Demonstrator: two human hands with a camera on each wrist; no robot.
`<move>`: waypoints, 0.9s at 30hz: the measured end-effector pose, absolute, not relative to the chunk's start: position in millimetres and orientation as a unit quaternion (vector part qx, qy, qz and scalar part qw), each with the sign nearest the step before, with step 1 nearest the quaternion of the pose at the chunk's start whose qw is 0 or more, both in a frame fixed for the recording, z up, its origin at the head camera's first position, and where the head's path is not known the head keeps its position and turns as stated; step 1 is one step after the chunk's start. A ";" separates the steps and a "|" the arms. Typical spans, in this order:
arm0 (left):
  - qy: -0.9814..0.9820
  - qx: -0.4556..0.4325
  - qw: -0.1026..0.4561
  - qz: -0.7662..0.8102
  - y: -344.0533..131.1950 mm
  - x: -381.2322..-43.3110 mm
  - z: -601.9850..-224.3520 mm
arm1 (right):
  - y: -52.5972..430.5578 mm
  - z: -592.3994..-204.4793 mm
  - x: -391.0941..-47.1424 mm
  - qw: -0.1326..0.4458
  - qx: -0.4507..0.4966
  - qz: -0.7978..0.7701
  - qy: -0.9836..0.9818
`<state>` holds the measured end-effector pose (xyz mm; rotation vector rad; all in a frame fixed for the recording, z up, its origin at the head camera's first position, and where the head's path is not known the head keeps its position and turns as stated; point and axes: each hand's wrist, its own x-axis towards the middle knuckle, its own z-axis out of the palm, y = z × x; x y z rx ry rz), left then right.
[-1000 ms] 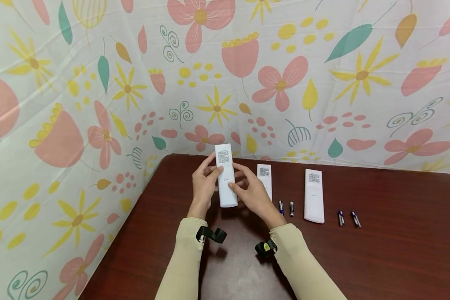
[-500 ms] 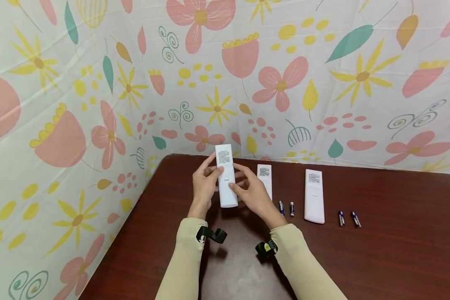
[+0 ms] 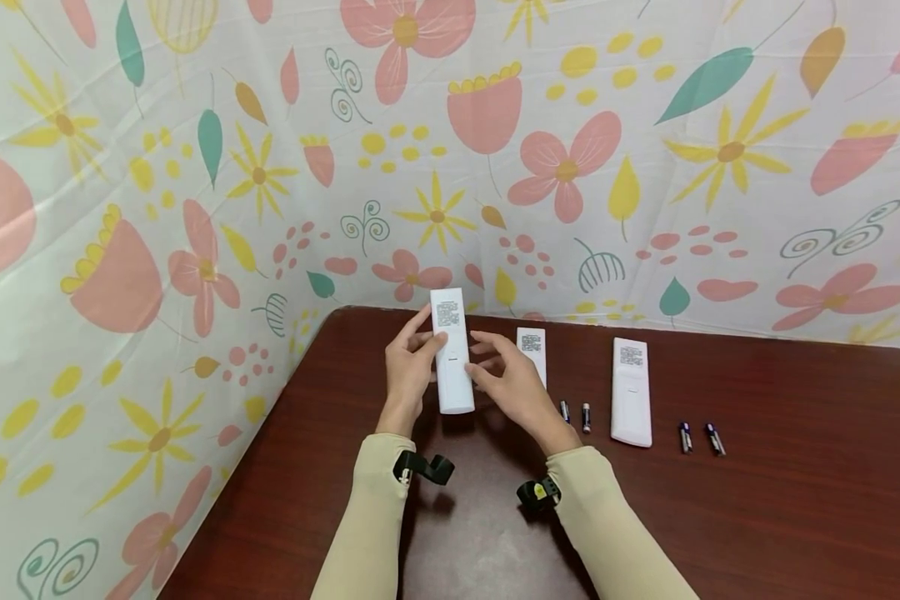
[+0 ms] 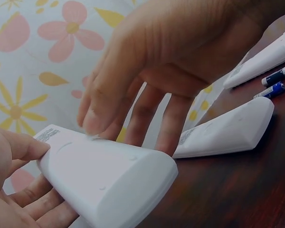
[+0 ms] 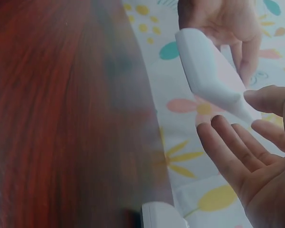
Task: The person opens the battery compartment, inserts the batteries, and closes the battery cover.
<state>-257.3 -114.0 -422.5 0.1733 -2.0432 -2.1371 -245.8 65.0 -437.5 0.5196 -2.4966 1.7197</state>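
A white remote control point(image 3: 454, 387) is held up over the table, its back with a printed label and a battery cover facing me. My left hand point(image 3: 407, 375) grips its left side, thumb on the back and fingers behind. At the right edge is my right hand point(image 3: 516, 387), its thumb tip close to or touching the remote; the rest of its fingers reach out loosely, apart from it. In the right wrist view those fingers point(image 5: 232, 152) look fairly straight, with nothing in the palm. The battery cover appears in place in the left wrist view.
On the brown table point(image 3: 795, 517) lie two more white remotes, one behind my right hand point(image 3: 531, 350) and another farther right point(image 3: 631, 392). A pair of batteries point(image 3: 587, 418) lies between them, with another pair point(image 3: 686, 437) at the right. A floral cloth point(image 3: 420, 125) hangs behind.
My right hand has shifted slightly right, its thumb sliding from the remote's back to its edge. The left hand and remote have hardly moved.
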 end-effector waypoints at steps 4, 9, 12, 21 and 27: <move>-0.686 0.060 0.090 -0.720 -115.7 -257.5 -422.9 | 71.7 -436.5 -246.5 0.044 0.170 0.539 -0.824; -0.685 0.059 0.092 -0.721 -115.8 -258.2 -423.2 | 77.3 -436.1 -247.8 0.048 0.167 0.528 -0.832; -0.686 0.059 0.093 -0.719 -115.5 -259.3 -424.4 | 77.4 -436.3 -248.2 0.050 0.166 0.523 -0.835; -0.686 0.058 0.082 -0.721 -115.4 -259.5 -428.1 | 65.1 -439.1 -247.1 -0.001 0.163 0.583 -0.796; -0.692 0.067 0.075 -0.715 -117.4 -260.5 -433.6 | 56.6 -445.1 -246.2 -0.038 0.156 0.609 -0.777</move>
